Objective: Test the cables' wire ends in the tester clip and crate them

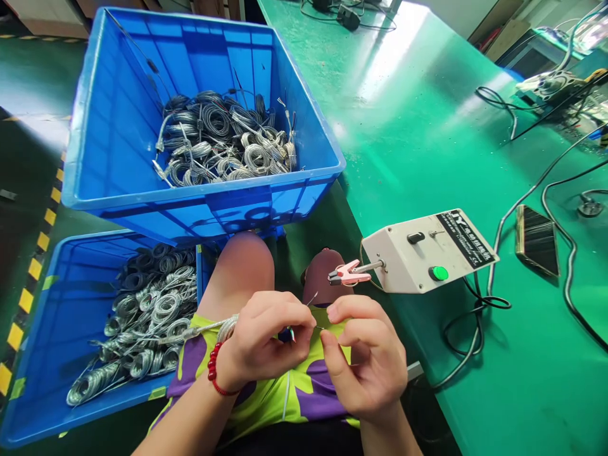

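Note:
My left hand (pixel 266 339), with a red bead bracelet on its wrist, is closed in a pinch on the end of a braided silver cable (pixel 223 326) that trails back over my lap. My right hand (pixel 365 361) is closed too, its thumb and forefinger pinching the cable's thin bare wire tips (pixel 313 313) between the two hands. Just above the hands a pink clip (pixel 344 272) sticks out from a small white test box (pixel 427 250) with a green button, lying on the green bench's edge.
A blue crate (pixel 118 145) of coiled silver cables stands above my knee, and a second blue crate (pixel 57 329) of coils sits lower left. Black cords (pixel 475 323) run from the box across the green bench (pixel 427 126). A dark brush-like block (pixel 536 240) lies to the right.

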`<control>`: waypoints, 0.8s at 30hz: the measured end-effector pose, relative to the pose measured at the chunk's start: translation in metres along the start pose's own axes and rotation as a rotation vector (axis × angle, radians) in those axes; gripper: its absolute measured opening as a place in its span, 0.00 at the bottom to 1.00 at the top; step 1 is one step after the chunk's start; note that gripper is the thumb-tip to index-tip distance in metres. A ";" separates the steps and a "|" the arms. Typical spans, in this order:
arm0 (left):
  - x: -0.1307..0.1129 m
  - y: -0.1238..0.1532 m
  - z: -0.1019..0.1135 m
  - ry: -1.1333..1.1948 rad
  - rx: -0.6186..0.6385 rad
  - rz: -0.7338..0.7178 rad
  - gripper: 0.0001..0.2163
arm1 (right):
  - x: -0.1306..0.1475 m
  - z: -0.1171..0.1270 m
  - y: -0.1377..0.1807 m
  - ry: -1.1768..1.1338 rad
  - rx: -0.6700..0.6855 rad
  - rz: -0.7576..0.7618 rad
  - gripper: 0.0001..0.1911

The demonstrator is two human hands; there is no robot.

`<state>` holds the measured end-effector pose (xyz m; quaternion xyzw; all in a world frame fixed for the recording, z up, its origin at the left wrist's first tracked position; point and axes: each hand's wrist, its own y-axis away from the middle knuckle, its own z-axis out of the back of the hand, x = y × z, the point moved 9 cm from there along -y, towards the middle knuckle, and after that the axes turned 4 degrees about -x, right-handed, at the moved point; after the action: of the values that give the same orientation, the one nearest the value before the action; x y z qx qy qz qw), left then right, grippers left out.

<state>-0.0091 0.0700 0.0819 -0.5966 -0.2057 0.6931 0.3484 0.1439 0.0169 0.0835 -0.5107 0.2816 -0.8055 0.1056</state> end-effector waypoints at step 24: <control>0.000 0.001 -0.005 0.003 0.006 -0.027 0.13 | -0.021 -0.012 0.006 -0.366 0.073 -0.313 0.11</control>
<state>-0.0049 0.0684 0.0802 -0.5937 -0.2109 0.6881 0.3599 0.1421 0.0256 0.0604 -0.6815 0.1459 -0.7156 0.0474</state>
